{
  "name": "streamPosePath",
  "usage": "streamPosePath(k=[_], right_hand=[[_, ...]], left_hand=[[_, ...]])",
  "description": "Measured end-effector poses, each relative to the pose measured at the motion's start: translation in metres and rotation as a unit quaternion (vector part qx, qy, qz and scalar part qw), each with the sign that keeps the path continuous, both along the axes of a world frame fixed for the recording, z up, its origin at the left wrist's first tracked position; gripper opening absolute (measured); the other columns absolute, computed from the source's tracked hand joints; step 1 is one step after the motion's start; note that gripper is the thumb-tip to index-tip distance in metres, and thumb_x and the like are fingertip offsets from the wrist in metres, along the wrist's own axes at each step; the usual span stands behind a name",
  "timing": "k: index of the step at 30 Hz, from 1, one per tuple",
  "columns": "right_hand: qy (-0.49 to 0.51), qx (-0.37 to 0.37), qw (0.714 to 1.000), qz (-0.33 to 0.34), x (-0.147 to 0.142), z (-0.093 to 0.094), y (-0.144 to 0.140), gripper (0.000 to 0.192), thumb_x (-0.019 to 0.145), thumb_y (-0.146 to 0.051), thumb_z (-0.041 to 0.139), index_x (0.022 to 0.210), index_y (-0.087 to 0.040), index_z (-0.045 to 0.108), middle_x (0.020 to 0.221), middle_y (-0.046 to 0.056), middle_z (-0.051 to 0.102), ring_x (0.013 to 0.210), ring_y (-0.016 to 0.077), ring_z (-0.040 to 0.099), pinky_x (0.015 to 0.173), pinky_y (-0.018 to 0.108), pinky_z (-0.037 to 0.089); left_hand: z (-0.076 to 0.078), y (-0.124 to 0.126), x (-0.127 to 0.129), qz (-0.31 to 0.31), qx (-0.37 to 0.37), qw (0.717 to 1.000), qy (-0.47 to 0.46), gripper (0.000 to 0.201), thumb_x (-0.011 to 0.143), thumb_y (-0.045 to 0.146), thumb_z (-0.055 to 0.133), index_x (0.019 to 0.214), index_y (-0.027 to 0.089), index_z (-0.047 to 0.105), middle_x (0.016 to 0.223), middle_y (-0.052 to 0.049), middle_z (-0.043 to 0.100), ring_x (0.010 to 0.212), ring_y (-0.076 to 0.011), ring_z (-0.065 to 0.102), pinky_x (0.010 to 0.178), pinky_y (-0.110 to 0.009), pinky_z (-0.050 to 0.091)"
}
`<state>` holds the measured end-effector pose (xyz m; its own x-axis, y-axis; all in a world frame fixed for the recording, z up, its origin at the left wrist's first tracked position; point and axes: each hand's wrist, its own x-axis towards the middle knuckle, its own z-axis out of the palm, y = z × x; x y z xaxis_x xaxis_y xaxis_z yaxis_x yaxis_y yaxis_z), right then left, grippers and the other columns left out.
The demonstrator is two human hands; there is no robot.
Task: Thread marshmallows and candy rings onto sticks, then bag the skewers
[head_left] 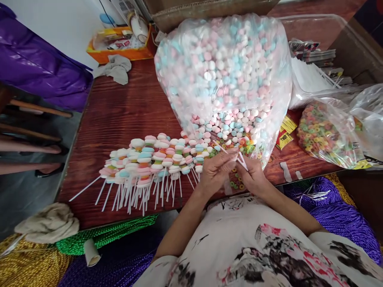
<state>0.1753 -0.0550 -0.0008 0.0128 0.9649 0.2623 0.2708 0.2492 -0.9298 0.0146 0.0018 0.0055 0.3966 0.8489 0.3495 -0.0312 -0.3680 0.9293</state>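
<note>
Between both sets of fingertips, at the table's near edge, a few thin white sticks are pinched; their exact number is unclear. Left hand and right hand close around them. Just beyond lie loose ring sweets, one large marshmallow bag, one bag of rings, and, leftward, one pile of finished skewers, too many to count.

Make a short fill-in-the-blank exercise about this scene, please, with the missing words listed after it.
1. Both hands, left hand and right hand, hold thin white ____.
2. The finished candy skewers lie to the person's ____.
3. The big bag holds pink, blue and ____ sweets.
4. The table is made of ____.

Missing words: sticks; left; white; wood
</note>
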Motion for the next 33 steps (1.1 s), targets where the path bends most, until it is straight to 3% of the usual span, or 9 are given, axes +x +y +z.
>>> streamPosePath(k=[3,5,10,12,15,21,23,28,33], right_hand=[[0.001,-0.02,0.999,-0.05,0.02,-0.003,0.003,0.024,0.096,-0.023,0.051,0.073,-0.02,0.054,0.063,-0.004,0.048,0.056,0.0106,0.042,0.055,0.024,0.034],[-0.007,-0.037,0.994,-0.098,0.035,-0.006,0.0,0.029,0.096,-0.027,0.053,0.069,-0.02,0.052,0.061,-0.004,0.045,0.055,0.0107,0.041,0.054,0.025,0.033],[-0.042,-0.037,0.997,-0.059,0.041,-0.014,-0.016,0.026,0.096,-0.024,0.052,0.071,-0.02,0.054,0.061,-0.003,0.046,0.055,0.011,0.04,0.055,0.025,0.034],[-0.054,-0.027,0.998,-0.022,0.036,-0.017,-0.023,0.02,0.095,-0.02,0.05,0.077,-0.019,0.058,0.063,-0.003,0.05,0.055,0.0107,0.042,0.056,0.024,0.036],[-0.06,-0.027,0.998,-0.023,0.038,-0.023,-0.03,0.017,0.095,-0.016,0.049,0.082,-0.019,0.061,0.065,-0.003,0.053,0.055,0.0104,0.044,0.056,0.024,0.036],[-0.067,-0.035,0.995,-0.064,0.058,-0.032,-0.037,0.02,0.096,-0.018,0.05,0.078,-0.02,0.059,0.066,-0.003,0.051,0.056,0.0111,0.045,0.057,0.025,0.037],[-0.07,-0.04,0.995,-0.054,0.059,-0.033,-0.04,0.023,0.095,-0.017,0.05,0.074,-0.02,0.055,0.065,-0.002,0.052,0.056,0.0111,0.046,0.058,0.025,0.037],[-0.079,-0.033,0.996,-0.014,0.05,-0.033,-0.043,0.02,0.091,-0.011,0.047,0.075,-0.02,0.054,0.063,-0.003,0.051,0.054,0.0114,0.045,0.055,0.025,0.036],[-0.093,-0.01,0.996,-0.007,0.048,-0.029,-0.041,0.023,0.086,-0.006,0.043,0.086,-0.02,0.061,0.063,-0.003,0.052,0.054,0.0119,0.046,0.055,0.024,0.037]], left_hand=[[0.01,0.008,-0.027,0.095,0.032,0.99,0.097,0.018,0.092,0.025,0.064,0.104,0.023,0.077,0.107,-0.005,0.078,0.093,-0.0192,0.073,0.087,-0.035,0.058],[0.011,0.007,-0.038,0.105,0.082,0.963,0.234,0.015,0.091,0.02,0.063,0.098,0.019,0.076,0.096,-0.006,0.076,0.086,-0.0191,0.07,0.081,-0.034,0.057],[-0.002,-0.001,-0.021,-0.009,0.146,0.788,0.598,0.024,0.085,0.007,0.055,0.1,0.016,0.072,0.102,-0.013,0.068,0.1,-0.0276,0.062,0.075,-0.037,0.052],[-0.009,0.0,-0.01,-0.035,0.156,0.763,0.626,0.025,0.085,0.008,0.054,0.102,0.015,0.07,0.107,-0.015,0.066,0.104,-0.0299,0.06,0.075,-0.038,0.051],[-0.015,0.006,-0.003,-0.063,0.147,0.779,0.606,0.023,0.084,0.007,0.052,0.098,0.013,0.07,0.102,-0.015,0.066,0.1,-0.0286,0.061,0.077,-0.038,0.051],[-0.009,0.016,-0.017,-0.056,0.065,0.889,0.45,0.023,0.086,0.006,0.049,0.091,0.016,0.07,0.087,-0.006,0.069,0.083,-0.0184,0.064,0.078,-0.031,0.05],[-0.003,0.013,-0.022,-0.076,0.053,0.878,0.47,0.02,0.088,0.011,0.051,0.086,0.016,0.07,0.086,-0.006,0.069,0.08,-0.0183,0.063,0.076,-0.031,0.05],[0.001,-0.01,-0.017,-0.124,0.089,0.762,0.629,0.021,0.081,0.005,0.052,0.088,0.014,0.07,0.093,-0.012,0.068,0.089,-0.0258,0.064,0.078,-0.037,0.051],[-0.001,-0.014,-0.011,-0.107,0.115,0.771,0.617,0.022,0.086,0.007,0.05,0.09,0.015,0.07,0.095,-0.013,0.067,0.093,-0.0261,0.063,0.079,-0.037,0.051]])
